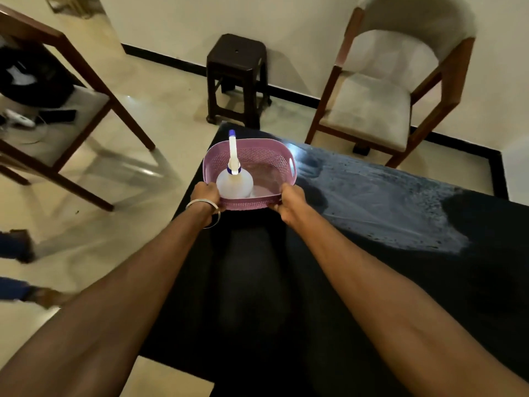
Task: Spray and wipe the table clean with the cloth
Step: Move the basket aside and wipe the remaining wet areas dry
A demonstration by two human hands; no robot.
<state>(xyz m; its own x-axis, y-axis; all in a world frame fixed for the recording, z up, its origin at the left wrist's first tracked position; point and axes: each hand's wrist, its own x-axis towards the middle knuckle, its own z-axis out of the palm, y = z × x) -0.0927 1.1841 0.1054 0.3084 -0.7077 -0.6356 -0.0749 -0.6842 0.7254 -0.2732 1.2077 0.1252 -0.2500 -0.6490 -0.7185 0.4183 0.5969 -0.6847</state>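
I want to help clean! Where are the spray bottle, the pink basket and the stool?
spray bottle (234,183): head view, on its round body.
pink basket (266,156): head view, on its far wall.
stool (236,48): head view, on its seat.

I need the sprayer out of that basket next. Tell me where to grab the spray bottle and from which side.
Take the spray bottle by its narrow neck, just under the white trigger head, coming down from above. It stands upright against the near left wall of the pink basket, so the round body is hemmed in while the neck stands clear above the rim. Both hands now hold the rim, so free the right hand first.
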